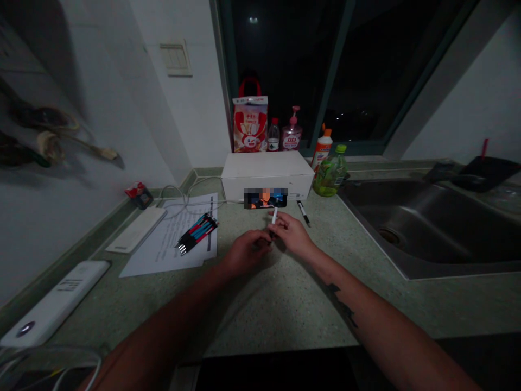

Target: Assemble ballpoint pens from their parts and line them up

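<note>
My right hand [291, 233] pinches a slim white pen [274, 215] upright above the green speckled countertop [285, 304]. My left hand [246, 252] sits just left of it, with its fingertips at the pen's lower end. Whether those fingers grip the pen is hidden. A black pen [303, 212] lies on the counter to the right of the hands. A bundle of blue and red pens [197, 232] rests on white printed paper [163, 244] to the left.
A phone [265, 198] with a blurred screen leans against a white box [266, 175]. A steel sink [423, 228] lies on the right. Several bottles [331, 171] stand by the window. A white power bank [52, 304] lies at the front left.
</note>
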A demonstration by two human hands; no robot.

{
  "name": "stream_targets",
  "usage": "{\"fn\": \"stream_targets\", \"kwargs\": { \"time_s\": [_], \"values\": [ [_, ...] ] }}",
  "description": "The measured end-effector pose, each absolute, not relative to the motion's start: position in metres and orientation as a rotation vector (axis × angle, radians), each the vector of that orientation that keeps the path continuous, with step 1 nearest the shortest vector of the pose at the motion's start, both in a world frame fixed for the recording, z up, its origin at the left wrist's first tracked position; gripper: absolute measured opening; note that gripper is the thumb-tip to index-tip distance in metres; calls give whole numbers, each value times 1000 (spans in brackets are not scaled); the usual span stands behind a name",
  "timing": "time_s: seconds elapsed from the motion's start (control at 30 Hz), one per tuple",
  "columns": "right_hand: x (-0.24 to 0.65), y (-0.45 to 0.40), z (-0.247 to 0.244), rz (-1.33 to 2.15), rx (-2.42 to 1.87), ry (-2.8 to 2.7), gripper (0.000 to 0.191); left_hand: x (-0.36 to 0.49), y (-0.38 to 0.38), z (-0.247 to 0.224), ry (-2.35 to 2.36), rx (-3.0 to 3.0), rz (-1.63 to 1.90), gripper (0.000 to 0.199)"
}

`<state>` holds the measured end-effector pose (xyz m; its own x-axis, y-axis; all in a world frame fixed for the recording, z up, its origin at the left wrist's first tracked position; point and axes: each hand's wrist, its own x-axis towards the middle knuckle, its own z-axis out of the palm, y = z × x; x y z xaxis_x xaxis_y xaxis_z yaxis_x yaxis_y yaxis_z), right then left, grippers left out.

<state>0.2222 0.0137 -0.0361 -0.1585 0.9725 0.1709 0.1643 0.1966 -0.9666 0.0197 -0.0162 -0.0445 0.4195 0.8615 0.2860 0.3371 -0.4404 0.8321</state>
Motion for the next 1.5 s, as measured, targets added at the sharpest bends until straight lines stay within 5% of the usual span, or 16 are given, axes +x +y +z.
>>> {"fn": "stream_targets", "kwargs": {
  "time_s": [0.2,0.53,0.73,0.97,1.3,1.5],
  "values": [
    [290,28,-16,202,-1953,-1646,39,3,-6,-35,1261,2126,1073,25],
    [305,39,-21,103,-2309,-1661,43,-19,1,1,1772,2264,837,27],
    [307,37,-25,106,-2307,-1720,40,-52,6,25,2315,2177,442,32],
    [304,40,-27,28,-2229,-1754,41,-72,8,19,2405,2075,-17,27],
    [284,20,-12,-43,-2037,-1776,41,-71,12,3,2323,2142,142,15],
    [229,-6,-8,-64,-1340,-2166,40,-24,-3,4,1878,2293,539,13]
  ]
}}
